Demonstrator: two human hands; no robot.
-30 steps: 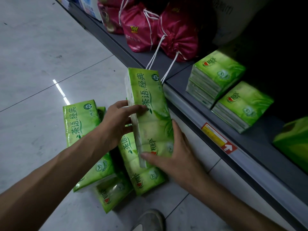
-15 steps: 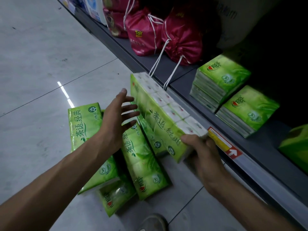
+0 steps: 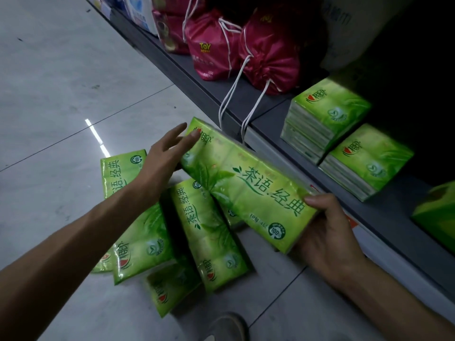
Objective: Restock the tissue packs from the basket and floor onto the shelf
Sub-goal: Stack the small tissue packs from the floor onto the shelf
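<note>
A: Left hand point(image 3: 162, 163)?
B: Fingers spread, tips touching the far end of the long green plastic-wrapped tissue pack point(image 3: 246, 183), held face-up above the loose green packs on the floor point(image 3: 209, 232).
A: Right hand point(image 3: 327, 232)?
B: Clamped on the near end, beside the grey metal shelf point(image 3: 384, 217).

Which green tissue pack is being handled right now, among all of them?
Find the dark shelf; before its edge, green packs lie on the floor. The held pack is raised above them, right hand gripping one end, left hand touching the other.
</note>
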